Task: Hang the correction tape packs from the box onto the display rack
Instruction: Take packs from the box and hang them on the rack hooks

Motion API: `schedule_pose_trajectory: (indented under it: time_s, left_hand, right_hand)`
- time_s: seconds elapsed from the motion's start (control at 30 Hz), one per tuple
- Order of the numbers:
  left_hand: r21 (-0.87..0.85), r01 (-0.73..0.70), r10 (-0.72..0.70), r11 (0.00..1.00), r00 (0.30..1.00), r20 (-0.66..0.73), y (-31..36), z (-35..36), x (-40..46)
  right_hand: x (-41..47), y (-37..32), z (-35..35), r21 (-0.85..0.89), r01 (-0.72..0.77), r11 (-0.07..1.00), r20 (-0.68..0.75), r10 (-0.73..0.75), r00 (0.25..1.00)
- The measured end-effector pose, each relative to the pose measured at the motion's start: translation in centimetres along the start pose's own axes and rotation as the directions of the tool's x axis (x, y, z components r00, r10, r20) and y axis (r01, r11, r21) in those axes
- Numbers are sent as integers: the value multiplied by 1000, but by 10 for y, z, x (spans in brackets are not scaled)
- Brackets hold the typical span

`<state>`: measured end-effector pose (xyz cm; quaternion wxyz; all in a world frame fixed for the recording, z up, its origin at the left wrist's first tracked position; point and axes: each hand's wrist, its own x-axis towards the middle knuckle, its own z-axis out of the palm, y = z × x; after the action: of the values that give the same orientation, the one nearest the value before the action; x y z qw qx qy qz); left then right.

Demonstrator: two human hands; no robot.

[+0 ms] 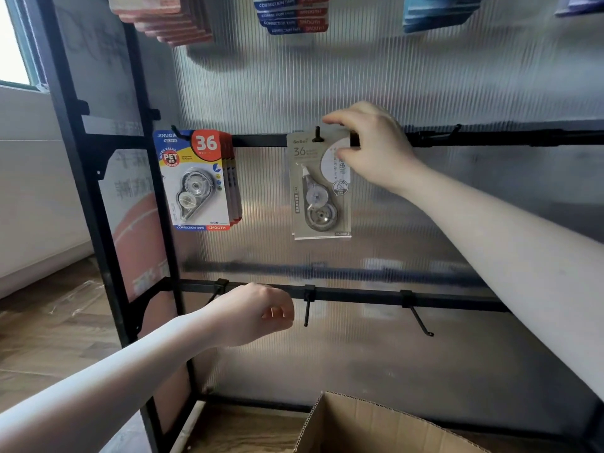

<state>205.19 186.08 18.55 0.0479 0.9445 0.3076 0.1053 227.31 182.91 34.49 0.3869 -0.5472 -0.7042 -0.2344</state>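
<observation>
My right hand (369,145) pinches the beige pack (318,188) at its top, seemingly seating it on the middle hook (317,134); left hand (258,312) idles loosely curled, empty, above the box (376,426).

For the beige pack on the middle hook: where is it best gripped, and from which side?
Probably the top right corner of the beige pack, from the right, as the right hand pinches it now. The card is flat and thin there, while the blister bulges lower down, and the hook passes through the top centre, so a corner pinch keeps the hole clear.
</observation>
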Motion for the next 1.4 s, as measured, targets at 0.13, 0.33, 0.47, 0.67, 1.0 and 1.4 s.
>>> schedule_pose_trajectory:
  time_s: [0.13,0.33,0.47,0.67,1.0,1.4]
  left_hand:
    - [-6,-13,13,1000,1000,0,16,8,6]
    - [-44,66,-66,997,998,12,48,43,16]
    - [-83,141,-138,987,989,44,74,82,18]
    - [-74,225,-211,972,964,163,104,144,3]
    - [33,321,-292,947,808,511,111,231,-37]
    - [66,563,-477,824,627,616,61,362,-22]
  right_hand:
    - [-49,19,-8,-17,-38,999,-87,36,996]
    - [-164,67,-3,-17,-165,986,97,166,981]
    - [-251,95,15,-60,-273,960,283,279,918]
    - [-351,108,45,-56,-330,942,517,310,798]
    - [-423,78,81,-195,-262,945,933,261,247]
    - [-447,100,185,-570,-469,674,800,587,-129]
